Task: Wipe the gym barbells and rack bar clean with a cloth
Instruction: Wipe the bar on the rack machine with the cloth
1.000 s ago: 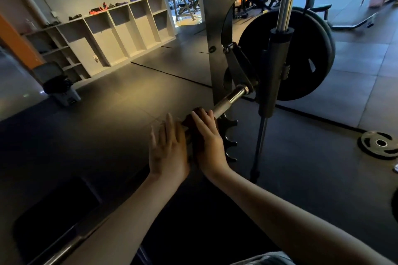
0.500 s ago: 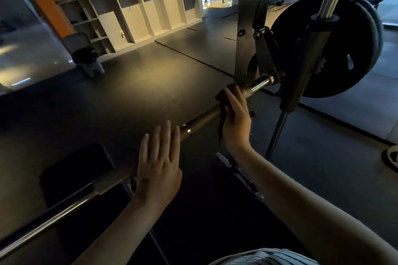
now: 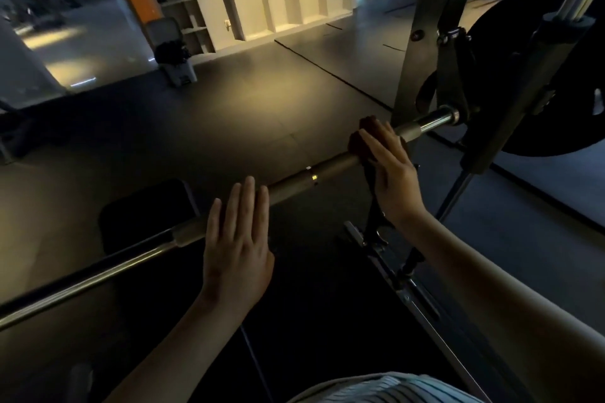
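Dark floor [image 3: 229, 121] all around. Rack upright [image 3: 415, 52] and weight plate [image 3: 556, 127] at right. Bar [image 3: 330, 167] running from lower left to rack. Left hand [image 3: 237, 249] flat on bar mid-length, fingers straight, holding nothing. Right hand [image 3: 389, 170] pressing dark cloth [image 3: 358, 144] onto bar near rack, fingers nearly straight.

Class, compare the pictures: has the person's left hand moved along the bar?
Yes. The left hand has slid along the bar, away from the rack upright and the cloth, past the bar's ring.
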